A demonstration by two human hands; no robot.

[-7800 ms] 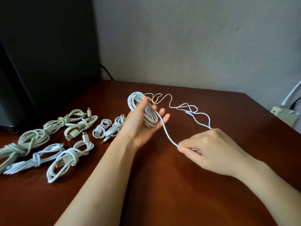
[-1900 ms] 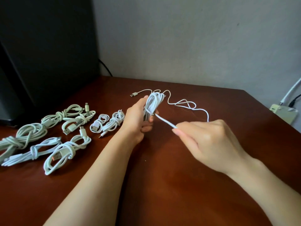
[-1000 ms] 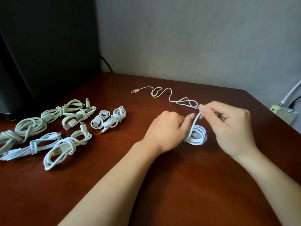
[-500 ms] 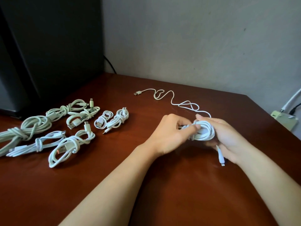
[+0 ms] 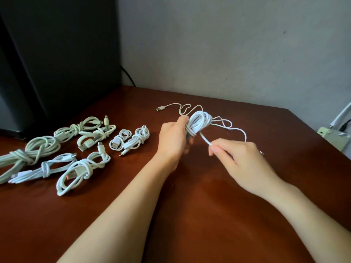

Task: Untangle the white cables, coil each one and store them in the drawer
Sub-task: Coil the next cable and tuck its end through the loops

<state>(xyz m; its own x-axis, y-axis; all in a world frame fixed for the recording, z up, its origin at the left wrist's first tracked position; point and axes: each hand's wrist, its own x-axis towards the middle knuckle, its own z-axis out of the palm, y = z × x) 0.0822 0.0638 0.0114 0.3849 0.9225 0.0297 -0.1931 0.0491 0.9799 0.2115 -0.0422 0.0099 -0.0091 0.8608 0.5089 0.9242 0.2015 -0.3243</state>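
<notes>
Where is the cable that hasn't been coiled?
In the head view, the loose cable snakes across the far middle of the table, just behind the coil in the left hand, to the right of the tied bundles.

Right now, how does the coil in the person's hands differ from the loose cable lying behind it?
The coil is gathered into tight loops; the loose cable sprawls in open curves. The coil is gripped by the left hand, with its tail pinched by the right hand; the loose cable lies unheld on the table, a plug showing at its far end. Both are white.
</notes>
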